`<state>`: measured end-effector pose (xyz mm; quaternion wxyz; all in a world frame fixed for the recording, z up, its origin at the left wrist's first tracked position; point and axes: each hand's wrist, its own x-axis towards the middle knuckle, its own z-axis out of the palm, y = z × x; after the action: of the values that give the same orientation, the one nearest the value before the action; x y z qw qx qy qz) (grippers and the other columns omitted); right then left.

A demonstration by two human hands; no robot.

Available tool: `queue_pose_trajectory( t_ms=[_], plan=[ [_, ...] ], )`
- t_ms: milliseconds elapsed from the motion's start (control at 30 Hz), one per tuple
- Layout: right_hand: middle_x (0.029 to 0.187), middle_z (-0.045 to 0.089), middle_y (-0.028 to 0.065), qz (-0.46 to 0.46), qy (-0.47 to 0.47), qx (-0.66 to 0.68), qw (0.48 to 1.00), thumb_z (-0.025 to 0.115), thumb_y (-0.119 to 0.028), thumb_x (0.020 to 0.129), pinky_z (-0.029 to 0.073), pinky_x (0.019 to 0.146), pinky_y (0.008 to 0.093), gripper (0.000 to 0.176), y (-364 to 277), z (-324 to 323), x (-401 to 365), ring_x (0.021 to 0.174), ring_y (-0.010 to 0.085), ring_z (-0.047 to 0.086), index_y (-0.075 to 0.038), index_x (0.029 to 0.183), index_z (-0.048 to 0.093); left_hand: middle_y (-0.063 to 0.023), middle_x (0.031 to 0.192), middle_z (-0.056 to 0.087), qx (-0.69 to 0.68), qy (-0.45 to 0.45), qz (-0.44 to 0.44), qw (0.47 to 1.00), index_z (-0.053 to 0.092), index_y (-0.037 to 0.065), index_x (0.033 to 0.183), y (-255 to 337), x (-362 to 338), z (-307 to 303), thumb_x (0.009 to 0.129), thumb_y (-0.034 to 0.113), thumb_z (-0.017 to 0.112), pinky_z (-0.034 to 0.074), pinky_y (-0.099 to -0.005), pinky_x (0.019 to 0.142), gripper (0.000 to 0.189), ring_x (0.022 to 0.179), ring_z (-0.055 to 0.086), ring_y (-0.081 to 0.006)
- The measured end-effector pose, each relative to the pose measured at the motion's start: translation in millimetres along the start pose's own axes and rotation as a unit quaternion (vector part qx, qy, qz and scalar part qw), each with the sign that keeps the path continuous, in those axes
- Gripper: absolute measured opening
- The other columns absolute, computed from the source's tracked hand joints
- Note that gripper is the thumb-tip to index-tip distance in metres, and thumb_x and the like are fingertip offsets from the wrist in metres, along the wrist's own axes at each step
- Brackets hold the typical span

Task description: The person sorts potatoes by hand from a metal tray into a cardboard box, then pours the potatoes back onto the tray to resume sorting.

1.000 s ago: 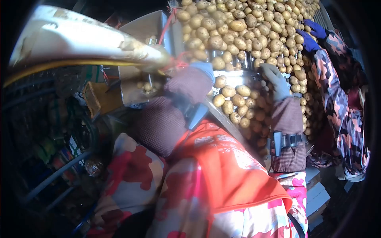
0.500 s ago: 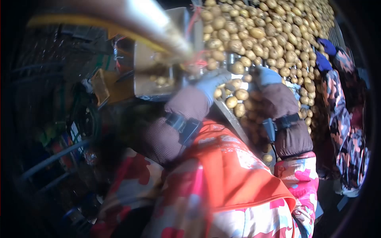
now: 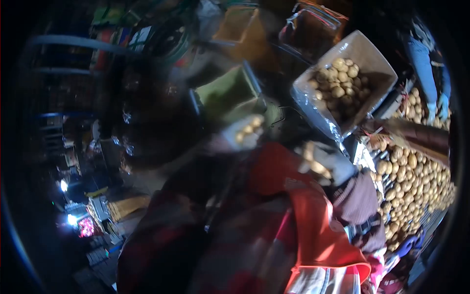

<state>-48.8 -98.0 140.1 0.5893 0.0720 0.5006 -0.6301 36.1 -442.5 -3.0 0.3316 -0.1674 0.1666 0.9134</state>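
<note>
My left hand (image 3: 234,133), in a pale glove and smeared by motion, is closed around several small potatoes (image 3: 249,128). It is over the near side of an open container with a greenish inside (image 3: 223,98). Close to my orange apron (image 3: 323,230), my gloved right hand (image 3: 341,165) is closed on more potatoes (image 3: 313,159), also blurred. Beyond the right hand stands a plastic-lined cardboard box (image 3: 377,68), tilted in view, with a heap of potatoes (image 3: 340,81) inside.
Many loose potatoes (image 3: 411,176) cover the sorting surface at right, crossed by a brown beam (image 3: 416,137). Another person's blue-gloved hands (image 3: 437,111) reach in at upper right; a purple glove (image 3: 411,245) shows lower right. Further open boxes (image 3: 237,24) stand at the back.
My view has swung left, away from the sorting surface. Both hands have left the potato layer and now hold potatoes, the left one out by the greenish container.
</note>
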Motion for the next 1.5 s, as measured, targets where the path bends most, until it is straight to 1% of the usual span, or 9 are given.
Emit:
queue_pose_trajectory(
  t_ms=[67,200,333,467,800,1067,1267,1367,1500],
  plan=[
    [0.088,0.067,0.0065,-0.015,-0.026,-0.085,0.996,0.057,-0.044,0.101,0.044,0.048,0.0234,0.044,-43.8,53.8,48.1,0.061,0.0087,0.056,-0.006,0.123,0.06,-0.0061,0.102,0.064,-0.107,-0.115,0.006,0.988,0.054,0.013,0.131,50.2,-35.9,-31.9,0.103,0.034,0.054,0.054,-0.0319,0.068,0.034,0.084,0.061,-0.018],
    [0.103,0.066,0.0094,-0.173,0.021,-0.246,0.953,0.058,-0.035,0.099,0.047,0.065,0.0299,0.04,-55.2,81.7,112.6,0.08,0.0166,0.059,-0.005,0.127,0.06,-0.0131,0.128,0.049,-0.063,0.405,0.32,0.854,0.04,0.008,0.142,105.7,-55.6,-27.7,0.099,0.035,0.058,0.052,-0.0399,0.088,0.053,0.111,0.052,-0.0285],
    [0.118,0.064,0.0122,-0.356,0.272,-0.392,0.803,0.059,-0.027,0.098,0.049,0.083,0.0364,0.038,6.1,7.9,95.6,0.099,0.0246,0.061,-0.005,0.13,0.06,-0.0142,0.145,0.045,-0.044,0.523,0.178,0.832,0.038,0.01,0.147,122.1,-13.9,-53.9,0.1,0.042,0.054,0.051,-0.046,0.102,0.059,0.13,0.049,-0.0316],
    [0.133,0.059,0.0151,-0.372,0.513,-0.529,0.564,0.064,-0.018,0.091,0.049,0.1,0.0446,0.044,93.2,-94.6,32.4,0.118,0.0353,0.059,-0.007,0.133,0.059,-0.0091,0.121,0.069,0.393,0.349,-0.178,0.832,0.057,0.017,0.134,44.4,68.3,74.4,0.095,0.049,0.049,0.051,-0.0347,0.073,0.051,0.094,0.066,-0.0186],
    [0.141,0.047,0.0208,-0.122,0.778,-0.344,0.511,0.069,-0.024,0.079,0.04,0.102,0.0528,0.061,289.0,-85.6,-79.1,0.124,0.0421,0.047,-0.017,0.138,0.055,-0.0172,0.113,0.069,0.614,-0.114,-0.409,0.665,0.056,0.003,0.132,-160.7,232.6,209.5,0.106,0.043,0.04,0.05,-0.024,0.053,0.05,0.068,0.067,-0.0155],
    [0.123,0.062,0.0199,0.053,0.863,-0.138,0.483,0.069,-0.015,0.08,0.046,0.098,0.047,0.045,435.5,-27.2,-164.6,0.116,0.0386,0.057,-0.008,0.124,0.064,-0.0115,0.108,0.074,0.676,0.0,-0.395,0.622,0.061,0.009,0.126,-264.5,267.3,208.1,0.099,0.052,0.042,0.047,-0.0308,0.06,0.054,0.075,0.068,-0.0221],
    [0.132,0.059,0.023,0.212,0.867,-0.341,0.294,0.06,-0.033,0.092,0.04,0.108,0.0469,0.045,570.9,-140.2,-281.2,0.124,0.0384,0.054,-0.006,0.128,0.062,-0.0126,0.103,0.074,0.692,0.037,-0.373,0.617,0.063,0.008,0.123,-269.5,265.2,213.4,0.101,0.05,0.041,0.047,-0.0302,0.055,0.053,0.072,0.069,-0.0234],
    [0.141,0.051,0.0229,0.16,0.88,-0.101,0.435,0.053,-0.049,0.095,0.032,0.113,0.052,0.06,501.3,-206.5,-286.9,0.134,0.0379,0.045,-0.011,0.141,0.052,-0.0131,0.099,0.075,0.687,0.069,-0.361,0.627,0.065,0.007,0.119,-269.4,274.8,194.1,0.101,0.052,0.04,0.048,-0.0315,0.054,0.054,0.069,0.069,-0.0243],
    [0.146,0.045,0.0228,0.233,0.889,-0.16,0.359,0.055,-0.05,0.091,0.031,0.112,0.0564,0.069,387.8,-206.0,-212.2,0.139,0.0402,0.038,-0.014,0.148,0.043,-0.0142,0.095,0.075,0.683,0.088,-0.346,0.638,0.066,0.006,0.116,-272.7,274.7,193.9,0.101,0.054,0.04,0.048,-0.0324,0.051,0.056,0.065,0.069,-0.0265]
  ],
)
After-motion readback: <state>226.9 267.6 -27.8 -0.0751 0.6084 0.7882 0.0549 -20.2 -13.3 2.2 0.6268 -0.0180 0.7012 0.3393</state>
